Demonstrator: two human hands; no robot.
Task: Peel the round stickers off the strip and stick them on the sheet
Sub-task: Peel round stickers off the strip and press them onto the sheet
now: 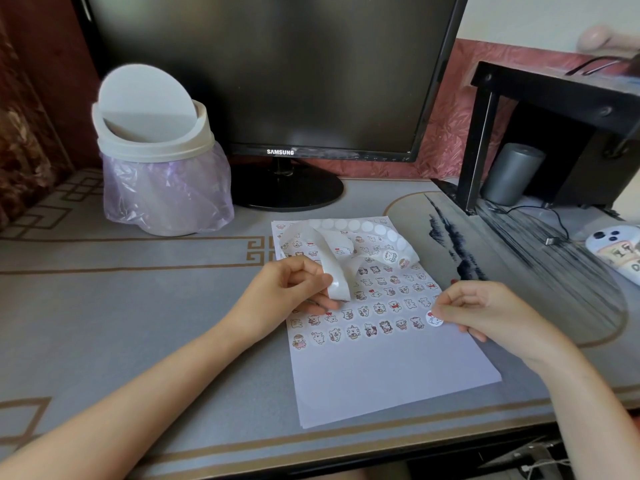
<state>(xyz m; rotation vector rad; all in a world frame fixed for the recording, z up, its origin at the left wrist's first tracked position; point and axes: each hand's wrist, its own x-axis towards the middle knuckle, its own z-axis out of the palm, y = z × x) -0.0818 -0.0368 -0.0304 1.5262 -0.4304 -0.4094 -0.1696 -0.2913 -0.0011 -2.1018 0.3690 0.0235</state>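
Both bare forearms extended forward, hands low and apart.
Left hand (294,289): fingers curled, thumb and fingertips pinched on the strip (334,271). Right hand (485,311): knuckles up, fingers bent, fingertips pressing a round sticker (434,319) flat.

Left hand (294,289) pinches strip (332,261); right hand (485,311) apparently presses sticker (434,319) onto sheet (381,375).

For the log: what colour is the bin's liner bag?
Pale translucent purple bag, under the white bin; the head view shows it.
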